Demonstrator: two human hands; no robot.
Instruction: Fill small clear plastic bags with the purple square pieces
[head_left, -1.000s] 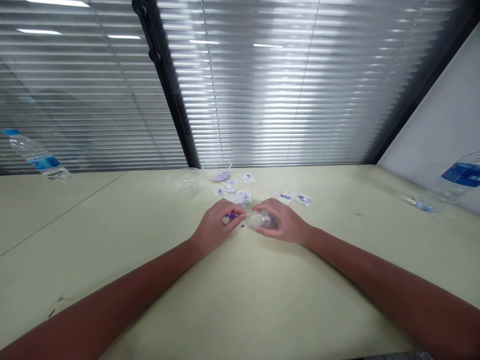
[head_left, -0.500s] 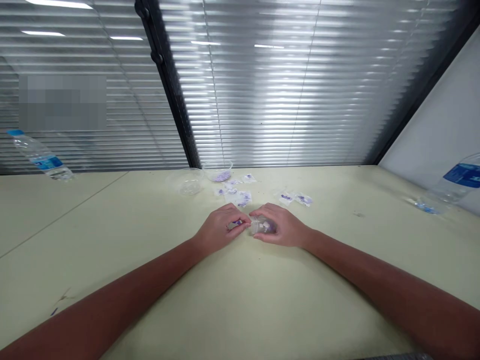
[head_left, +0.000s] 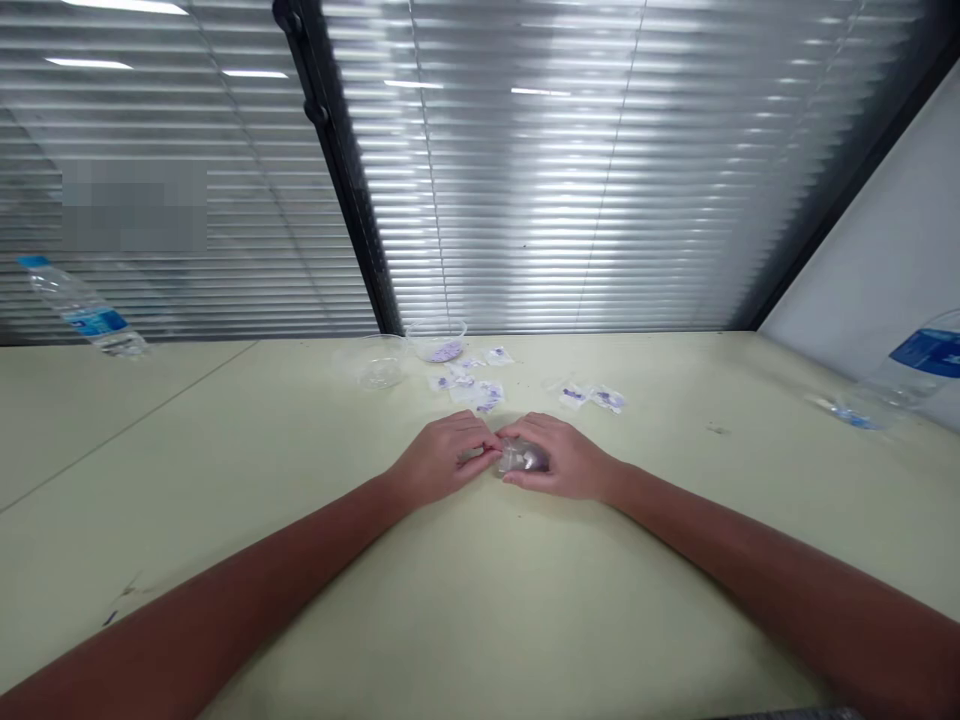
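Right hand (head_left: pixel 559 458) is curled around a small clear bag (head_left: pixel 523 458), holding it just above the table (head_left: pixel 480 600). The bag sits in the gap between both hands, at the right fingertips. Left hand (head_left: pixel 441 462) is pinched narrow, its fingertips (head_left: pixel 486 452) touching the bag's left end; what they nip cannot be seen. Beyond the hands lie packets (head_left: pixel 480 392) with purple bits, more packets (head_left: pixel 592 397) to the right, and a cup (head_left: pixel 380 366). Bottles (head_left: pixel 82 306) stand well apart at the table's edges.
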